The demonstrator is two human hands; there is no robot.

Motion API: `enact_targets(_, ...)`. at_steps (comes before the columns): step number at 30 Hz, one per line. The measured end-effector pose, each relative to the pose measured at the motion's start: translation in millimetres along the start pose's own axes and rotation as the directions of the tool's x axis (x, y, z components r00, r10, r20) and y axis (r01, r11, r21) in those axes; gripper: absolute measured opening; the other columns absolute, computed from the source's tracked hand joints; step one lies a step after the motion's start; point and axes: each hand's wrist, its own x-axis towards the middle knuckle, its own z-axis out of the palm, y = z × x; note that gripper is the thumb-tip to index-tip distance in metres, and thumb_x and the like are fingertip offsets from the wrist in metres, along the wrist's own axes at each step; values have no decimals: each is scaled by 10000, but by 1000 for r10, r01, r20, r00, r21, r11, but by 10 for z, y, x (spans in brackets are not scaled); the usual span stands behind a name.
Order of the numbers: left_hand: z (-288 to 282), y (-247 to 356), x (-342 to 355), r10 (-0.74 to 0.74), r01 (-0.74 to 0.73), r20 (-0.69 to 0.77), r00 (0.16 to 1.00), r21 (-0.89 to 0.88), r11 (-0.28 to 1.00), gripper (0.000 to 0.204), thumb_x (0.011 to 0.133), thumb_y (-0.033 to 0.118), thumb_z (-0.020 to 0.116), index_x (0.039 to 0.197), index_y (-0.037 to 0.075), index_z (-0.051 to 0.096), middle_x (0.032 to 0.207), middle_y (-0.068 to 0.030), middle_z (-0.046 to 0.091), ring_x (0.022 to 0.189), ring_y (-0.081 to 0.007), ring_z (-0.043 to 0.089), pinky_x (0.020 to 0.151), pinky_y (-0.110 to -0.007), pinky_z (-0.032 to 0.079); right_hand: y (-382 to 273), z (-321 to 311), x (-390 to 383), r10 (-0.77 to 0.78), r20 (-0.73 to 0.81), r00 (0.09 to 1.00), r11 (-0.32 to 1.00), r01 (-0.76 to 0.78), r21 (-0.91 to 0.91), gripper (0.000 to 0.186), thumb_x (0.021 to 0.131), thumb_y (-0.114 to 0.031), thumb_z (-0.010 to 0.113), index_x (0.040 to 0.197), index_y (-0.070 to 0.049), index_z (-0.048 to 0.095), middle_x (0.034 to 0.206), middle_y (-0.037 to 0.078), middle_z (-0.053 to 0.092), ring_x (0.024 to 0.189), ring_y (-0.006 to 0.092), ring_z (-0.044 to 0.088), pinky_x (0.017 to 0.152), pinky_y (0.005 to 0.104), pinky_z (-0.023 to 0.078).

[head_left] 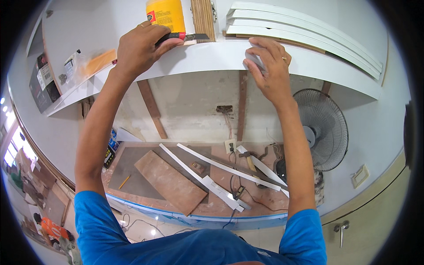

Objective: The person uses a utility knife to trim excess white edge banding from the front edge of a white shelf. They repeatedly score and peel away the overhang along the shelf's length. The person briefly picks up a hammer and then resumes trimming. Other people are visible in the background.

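My left hand (141, 47) is raised to the white shelf (203, 58) and closed around a utility knife (182, 36). The knife has a black and red handle, and its dark blade points right along the shelf edge. A yellow bottle (167, 17) stands just behind that hand. A small pale wooden strip (190, 43) lies under the blade. Farther right, my right hand (270, 66) pinches a small flat pale grey piece (256, 59) at the shelf's front; fingers cover part of it, so its kind is unclear.
White strips (300, 31) are stacked on the shelf at right, beside a wooden post (203, 20). Below, a worktop holds a brown board (170, 181), white trim strips (229, 168), a hammer (251, 161) and cables. A fan (322, 128) stands right; a person in orange (52, 227) is far left.
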Motion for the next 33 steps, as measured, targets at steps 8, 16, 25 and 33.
enact_targets(8,114,19,82,14,-14,-8,1000,-6,1000,449,862,585,752,936,144,784,784,-40,724,729,-215,700,624,-354,533,-4,7,-14,-11,-3,1000,1000,11,-22,230,905,-209,797,1114,-136,732,1371,-11,677,1316,226,561,1102,392,324)
enact_targets(16,123,-29,47,22,-22,44,999,-9,1000,450,887,584,737,929,138,777,744,-54,708,711,-237,699,620,-376,534,40,28,-21,-40,-22,999,999,40,3,226,892,-193,791,1100,-129,731,1371,-6,657,1318,245,546,1086,446,337)
enact_targets(25,48,-44,49,48,-47,114,992,-14,999,431,890,507,776,964,83,760,786,-82,687,698,-246,647,631,-385,502,35,-41,-18,-15,33,999,1000,16,-22,202,915,-194,797,1102,-149,735,1388,-13,670,1313,224,570,1106,397,339)
enact_targets(33,82,-130,15,-58,73,107,993,-149,986,483,904,571,733,991,98,785,810,-86,731,719,-253,685,633,-367,522,36,-35,-22,-8,27,1000,999,7,33,191,907,-183,804,1085,-146,745,1393,-15,666,1315,220,566,1108,406,343)
